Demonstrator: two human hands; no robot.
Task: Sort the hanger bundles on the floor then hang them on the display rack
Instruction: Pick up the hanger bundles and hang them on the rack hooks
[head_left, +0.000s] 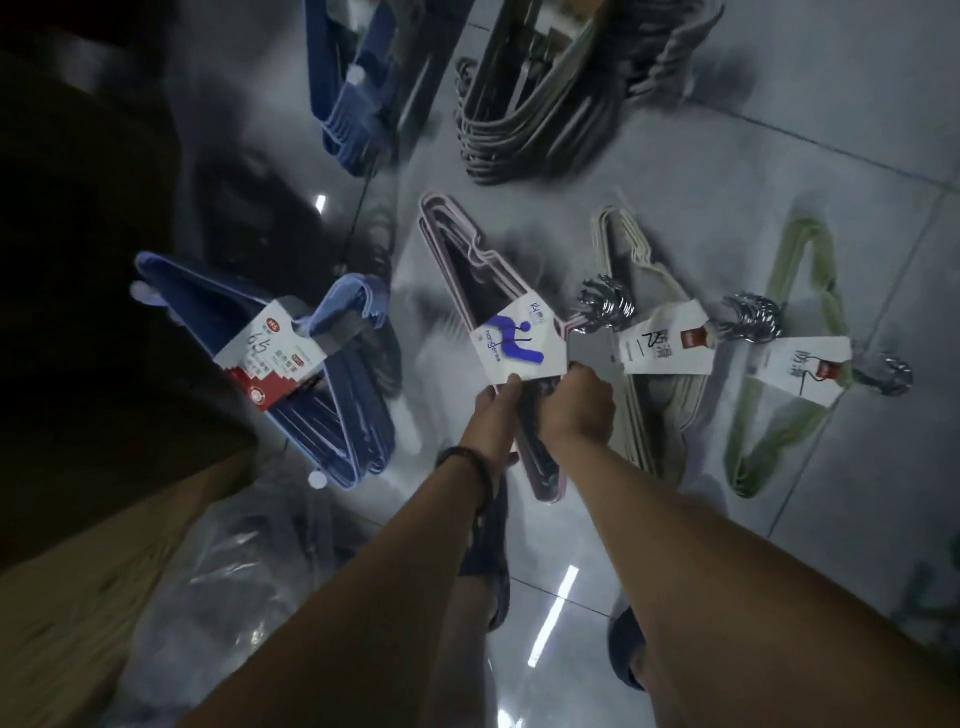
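Note:
A pink hanger bundle (457, 260) with a white card bearing a blue figure lies on the floor at the middle. Both hands grip it just below the card: my left hand (496, 415) from the left, my right hand (576, 410) from the right. To its right lie a cream hanger bundle (634, 270) and a green hanger bundle (800, 291), each with chrome hooks and a white label. A blue hanger bundle (337, 415) with a red and white card lies to the left.
Farther back lie another blue bundle (348, 104) and a grey bundle (524, 130). A cardboard box (78, 582) and a clear plastic bag (218, 597) sit at the lower left. My feet in dark sandals stand on the glossy tiled floor (779, 130).

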